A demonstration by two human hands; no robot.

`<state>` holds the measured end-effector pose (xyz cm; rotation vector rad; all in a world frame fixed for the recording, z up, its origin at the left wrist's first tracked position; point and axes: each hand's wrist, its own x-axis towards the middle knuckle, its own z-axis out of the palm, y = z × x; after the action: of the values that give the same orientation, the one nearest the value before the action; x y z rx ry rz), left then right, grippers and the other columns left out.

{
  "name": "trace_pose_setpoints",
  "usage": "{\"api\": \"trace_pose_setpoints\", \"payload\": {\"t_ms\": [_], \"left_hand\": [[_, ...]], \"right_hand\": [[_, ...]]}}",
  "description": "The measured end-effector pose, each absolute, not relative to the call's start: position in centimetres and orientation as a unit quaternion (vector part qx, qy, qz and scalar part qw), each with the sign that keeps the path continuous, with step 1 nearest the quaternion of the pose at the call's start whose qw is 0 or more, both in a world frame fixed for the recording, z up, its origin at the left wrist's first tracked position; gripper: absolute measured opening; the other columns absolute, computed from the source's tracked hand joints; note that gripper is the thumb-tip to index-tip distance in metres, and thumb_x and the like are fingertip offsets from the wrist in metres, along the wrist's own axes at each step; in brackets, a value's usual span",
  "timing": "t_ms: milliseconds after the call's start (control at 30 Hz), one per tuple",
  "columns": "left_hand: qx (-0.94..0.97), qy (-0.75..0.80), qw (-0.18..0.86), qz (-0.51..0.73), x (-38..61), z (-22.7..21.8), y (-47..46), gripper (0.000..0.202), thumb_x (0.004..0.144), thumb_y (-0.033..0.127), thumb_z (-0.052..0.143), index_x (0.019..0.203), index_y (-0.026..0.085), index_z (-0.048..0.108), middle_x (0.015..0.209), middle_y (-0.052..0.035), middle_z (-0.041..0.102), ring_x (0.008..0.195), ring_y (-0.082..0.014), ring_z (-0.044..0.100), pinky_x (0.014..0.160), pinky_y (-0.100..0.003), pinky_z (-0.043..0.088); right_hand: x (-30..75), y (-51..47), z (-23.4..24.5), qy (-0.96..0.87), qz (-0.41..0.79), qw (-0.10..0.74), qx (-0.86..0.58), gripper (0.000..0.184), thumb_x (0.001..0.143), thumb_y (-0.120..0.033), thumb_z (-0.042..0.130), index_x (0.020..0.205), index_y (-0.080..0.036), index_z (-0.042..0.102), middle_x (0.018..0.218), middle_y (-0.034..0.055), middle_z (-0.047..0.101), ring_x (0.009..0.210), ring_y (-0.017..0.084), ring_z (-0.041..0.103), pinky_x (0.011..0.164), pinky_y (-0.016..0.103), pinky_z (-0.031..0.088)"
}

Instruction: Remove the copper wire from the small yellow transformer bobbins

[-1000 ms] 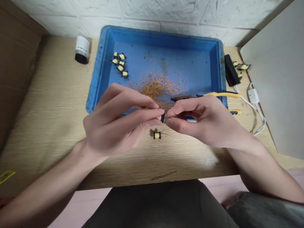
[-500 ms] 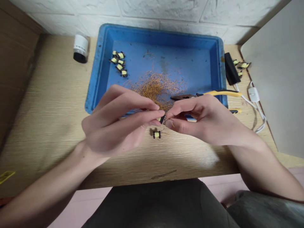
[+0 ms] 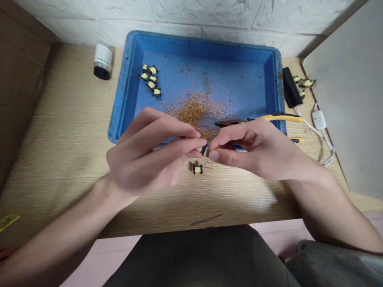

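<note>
Component (image 3: 204, 150) in left hand (image 3: 149, 157)

smooth plastic tray (image 3: 242, 79), metal-looking wire clippings (image 3: 194, 109), grained wood tabletop (image 3: 68, 119), rough wall (image 3: 203, 14), matt cloth trousers (image 3: 194, 259)

orange wire end jutting from right hand (image 3: 263, 153) earlier, now out of sight

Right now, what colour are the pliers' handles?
Yellow and black handles, shown best in the head view.
</note>
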<state>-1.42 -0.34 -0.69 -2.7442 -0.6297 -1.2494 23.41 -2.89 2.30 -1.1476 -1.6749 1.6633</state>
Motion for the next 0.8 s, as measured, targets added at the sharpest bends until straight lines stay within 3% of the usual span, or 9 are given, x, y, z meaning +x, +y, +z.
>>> {"api": "trace_pose_setpoints", "payload": {"t_ms": [200, 333, 500, 800], "left_hand": [[-0.884, -0.236, 0.003, -0.404, -1.4, -0.9, -0.5, 0.025, 0.094, 0.019, 0.082, 0.112, 0.035, 0.074, 0.102, 0.0030, 0.082, 0.076, -0.0201, 0.074, 0.060, -0.040, 0.059], [-0.878, -0.246, -0.020, -0.409, -1.2, -1.0, -1.0, 0.027, 0.094, 0.018, 0.081, 0.115, 0.033, 0.074, 0.104, -0.0005, 0.082, 0.077, -0.0210, 0.074, 0.059, -0.043, 0.056], [-0.869, -0.281, -0.043, -0.404, -1.1, -0.8, -1.4, 0.024, 0.096, 0.020, 0.078, 0.111, 0.038, 0.073, 0.102, 0.0025, 0.081, 0.078, -0.0200, 0.073, 0.063, -0.043, 0.056], [-0.859, -0.307, -0.065, -0.404, -1.1, -1.1, -2.2, 0.033, 0.094, 0.018, 0.081, 0.119, 0.039, 0.076, 0.110, 0.0035, 0.081, 0.072, -0.0167, 0.073, 0.062, -0.038, 0.059]], "right_hand": [[23.3, -2.9, 2.1, -0.630, 0.595, 0.266, -0.422, 0.011, 0.095, -0.019, 0.074, 0.089, -0.019, 0.083, 0.078, -0.0011, 0.078, 0.068, 0.012, 0.064, 0.060, 0.026, 0.049], [23.2, -2.9, 2.0, -0.642, 0.584, 0.274, -0.415, 0.010, 0.094, -0.017, 0.074, 0.089, -0.018, 0.082, 0.076, -0.0019, 0.078, 0.065, 0.010, 0.062, 0.058, 0.025, 0.048], [23.4, -2.8, 2.0, -0.646, 0.589, 0.273, -0.402, 0.010, 0.096, -0.019, 0.074, 0.091, -0.018, 0.082, 0.079, -0.0006, 0.078, 0.068, 0.011, 0.064, 0.060, 0.025, 0.049], [23.2, -2.9, 1.8, -0.643, 0.591, 0.295, -0.388, 0.006, 0.093, -0.017, 0.078, 0.088, -0.017, 0.082, 0.078, -0.0018, 0.076, 0.067, 0.009, 0.060, 0.059, 0.024, 0.044]]}}
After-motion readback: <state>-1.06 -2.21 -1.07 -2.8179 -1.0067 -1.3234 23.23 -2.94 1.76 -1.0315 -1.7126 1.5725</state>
